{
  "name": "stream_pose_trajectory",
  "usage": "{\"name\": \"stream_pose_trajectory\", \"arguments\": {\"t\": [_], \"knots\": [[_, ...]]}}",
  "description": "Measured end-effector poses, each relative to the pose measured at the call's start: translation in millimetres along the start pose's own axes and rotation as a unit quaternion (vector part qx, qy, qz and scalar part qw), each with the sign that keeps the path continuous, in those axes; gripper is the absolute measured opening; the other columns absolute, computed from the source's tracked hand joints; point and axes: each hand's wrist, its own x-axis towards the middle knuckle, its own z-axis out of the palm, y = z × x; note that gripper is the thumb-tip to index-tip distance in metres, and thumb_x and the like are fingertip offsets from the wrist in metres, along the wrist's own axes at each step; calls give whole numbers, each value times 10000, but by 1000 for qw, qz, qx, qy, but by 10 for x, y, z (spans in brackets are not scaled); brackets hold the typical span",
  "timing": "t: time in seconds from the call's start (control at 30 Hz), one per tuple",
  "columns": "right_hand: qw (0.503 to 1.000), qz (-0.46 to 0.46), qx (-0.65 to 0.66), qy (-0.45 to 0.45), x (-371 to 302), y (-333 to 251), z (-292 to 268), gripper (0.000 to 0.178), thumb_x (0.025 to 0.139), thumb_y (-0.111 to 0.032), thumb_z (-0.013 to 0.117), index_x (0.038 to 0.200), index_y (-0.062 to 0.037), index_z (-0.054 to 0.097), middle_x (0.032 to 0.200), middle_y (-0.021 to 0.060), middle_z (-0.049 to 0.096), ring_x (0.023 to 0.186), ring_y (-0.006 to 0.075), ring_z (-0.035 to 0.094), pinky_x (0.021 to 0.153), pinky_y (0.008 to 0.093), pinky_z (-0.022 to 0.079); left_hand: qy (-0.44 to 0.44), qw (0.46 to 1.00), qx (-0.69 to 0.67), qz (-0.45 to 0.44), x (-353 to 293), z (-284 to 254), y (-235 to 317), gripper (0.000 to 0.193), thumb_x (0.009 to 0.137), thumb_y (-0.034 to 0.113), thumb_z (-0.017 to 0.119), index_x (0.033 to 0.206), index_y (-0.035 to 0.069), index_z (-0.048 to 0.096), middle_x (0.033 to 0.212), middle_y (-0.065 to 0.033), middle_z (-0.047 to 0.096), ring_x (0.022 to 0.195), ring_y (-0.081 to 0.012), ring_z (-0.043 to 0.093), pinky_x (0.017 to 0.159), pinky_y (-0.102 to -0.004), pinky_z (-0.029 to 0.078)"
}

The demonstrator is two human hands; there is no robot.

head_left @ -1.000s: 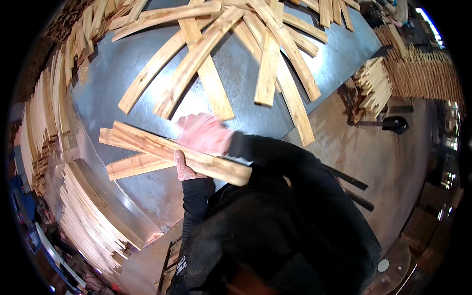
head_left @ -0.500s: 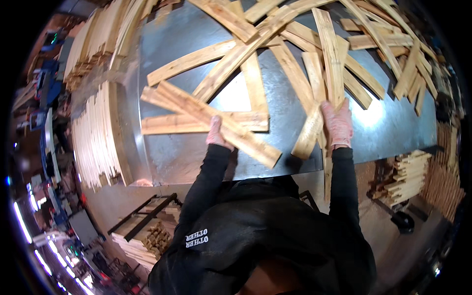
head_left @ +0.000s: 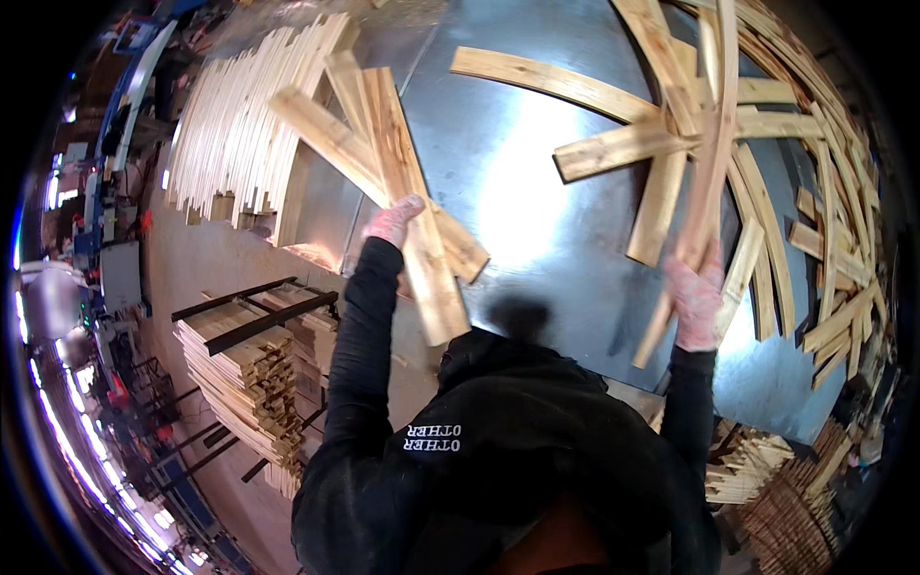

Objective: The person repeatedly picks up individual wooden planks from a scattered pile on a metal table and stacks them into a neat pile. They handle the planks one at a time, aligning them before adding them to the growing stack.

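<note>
The two hands were well apart; the left hand [head_left: 391,222] was closed on a wide board [head_left: 414,182], with its thumb on top; that board was on the left, above the front edge of the shiny metal table [head_left: 450,134]; a slanted board [head_left: 331,141] crossed under it; a tall row of pale boards [head_left: 249,125] stood farther left. The right hand [head_left: 697,302] was wrapped around a long board [head_left: 716,163] that reached up and away over the right part of the table; it looked blurry; a wood end [head_left: 655,333] poked out below that hand, but I could not tell which board it belonged to; loose boards [head_left: 613,150] lay near it.
</note>
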Motion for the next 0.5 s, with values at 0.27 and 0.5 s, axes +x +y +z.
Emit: {"name": "stream_pose_trajectory", "arguments": {"t": [0.27, 0.5], "knots": [[946, 91, 248, -189, 220, 622, 3421, 784, 843, -96, 697, 1501, -57, 271, 1118, 127, 605, 938, 225, 612, 778, 318, 517, 44, 918, 333, -211, -68, -387, 883, 923, 843, 614, 574, 1407, -40, 249, 1354, -292, 505, 1252, -390, 523, 1045, -396, 408], [757, -66, -468, -450, 218, -66, 3306, 546, 957, -462, 447, 1265, -19, 526, 1100, 286, 630, 1061, 405, 606, 932, 436, 475, 159, 945, 278, 63, -341, 9, 351, 1064, 733, 478, 722, 1467, -70, 181, 1362, -354, 423, 1193, -459, 506, 1006, -477, 423]]}}
